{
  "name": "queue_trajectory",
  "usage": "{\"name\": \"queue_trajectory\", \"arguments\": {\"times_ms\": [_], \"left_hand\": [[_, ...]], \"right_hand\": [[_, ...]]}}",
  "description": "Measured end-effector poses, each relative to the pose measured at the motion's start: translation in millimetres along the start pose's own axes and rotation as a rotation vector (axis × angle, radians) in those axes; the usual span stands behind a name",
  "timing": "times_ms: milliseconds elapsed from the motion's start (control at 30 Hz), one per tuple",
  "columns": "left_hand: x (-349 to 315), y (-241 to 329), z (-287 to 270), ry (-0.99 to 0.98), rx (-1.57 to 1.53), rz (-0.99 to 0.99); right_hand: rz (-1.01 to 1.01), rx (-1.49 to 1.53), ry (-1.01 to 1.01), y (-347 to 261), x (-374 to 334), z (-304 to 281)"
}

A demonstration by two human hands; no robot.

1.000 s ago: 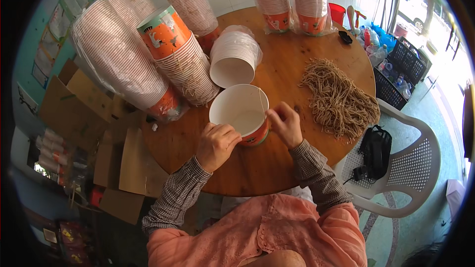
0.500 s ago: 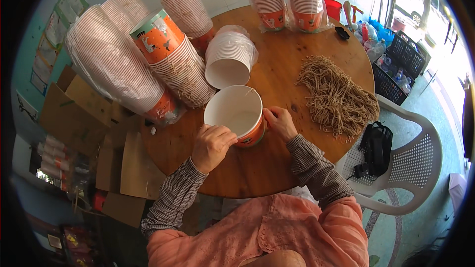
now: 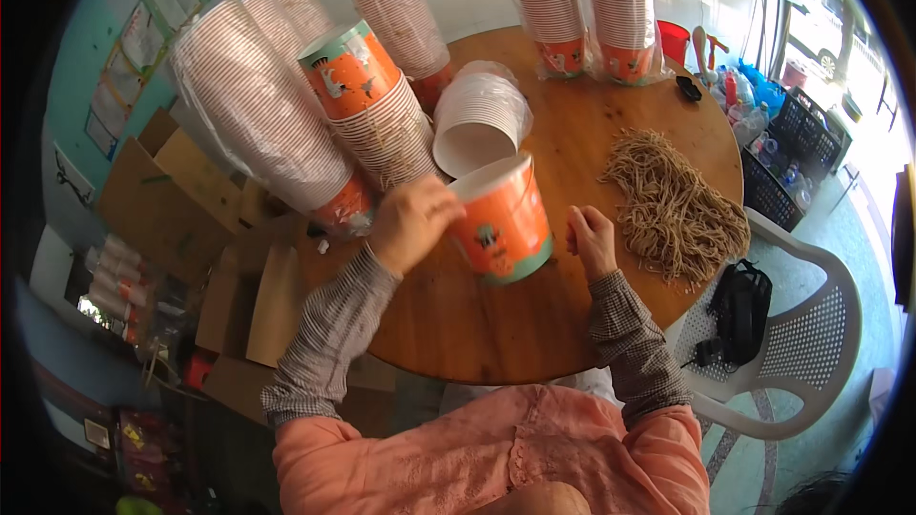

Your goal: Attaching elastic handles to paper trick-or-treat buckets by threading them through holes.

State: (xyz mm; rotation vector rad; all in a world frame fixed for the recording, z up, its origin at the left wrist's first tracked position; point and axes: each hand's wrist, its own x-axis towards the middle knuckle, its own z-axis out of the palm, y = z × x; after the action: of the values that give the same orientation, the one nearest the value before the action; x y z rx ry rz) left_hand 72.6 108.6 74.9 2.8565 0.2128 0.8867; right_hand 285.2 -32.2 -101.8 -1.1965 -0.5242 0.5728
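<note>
A paper bucket (image 3: 498,229), orange with a green base and printed figures, leans to one side over the wooden table in front of me. My left hand (image 3: 415,219) is smeared by motion; its fingers are bent over the bucket's left rim and appear to pinch it. On the other side, my right hand (image 3: 592,240) is curled closed, a short gap away from the bucket. Whatever its fingers may hold is hidden. A thin cord-like line runs down by the bucket's right rim. To the right lies a loose heap of tan twine cords (image 3: 673,208).
Behind the bucket lies a sleeve of white nested buckets (image 3: 477,129). A stack of orange buckets with twine (image 3: 367,100) leans beside wrapped stacks (image 3: 258,100). More wrapped stacks (image 3: 620,19) stand at the back. Cardboard boxes (image 3: 272,310) are left; a plastic chair (image 3: 811,315) is right.
The bucket has tipped from mouth-up so its printed side shows. My right hand has come away from it to the right; my left hand has risen. The whole view has shifted slightly.
</note>
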Motion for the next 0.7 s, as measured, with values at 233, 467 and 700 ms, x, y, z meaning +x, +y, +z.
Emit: {"name": "queue_trajectory", "arguments": {"times_ms": [233, 467, 700], "left_hand": [[86, -119, -88, 0.467, -0.842, -0.362], [99, -208, -119, 0.726, -1.119, -0.735], [80, -211, -95, 0.551, -0.681, -0.952]], "right_hand": [[0.012, 0.028, -0.015, -6, -4, 1], [0.014, -0.010, -0.080, 2, -8, 6], [-0.012, -0.156, -0.095, 2, -10, 7]]}}
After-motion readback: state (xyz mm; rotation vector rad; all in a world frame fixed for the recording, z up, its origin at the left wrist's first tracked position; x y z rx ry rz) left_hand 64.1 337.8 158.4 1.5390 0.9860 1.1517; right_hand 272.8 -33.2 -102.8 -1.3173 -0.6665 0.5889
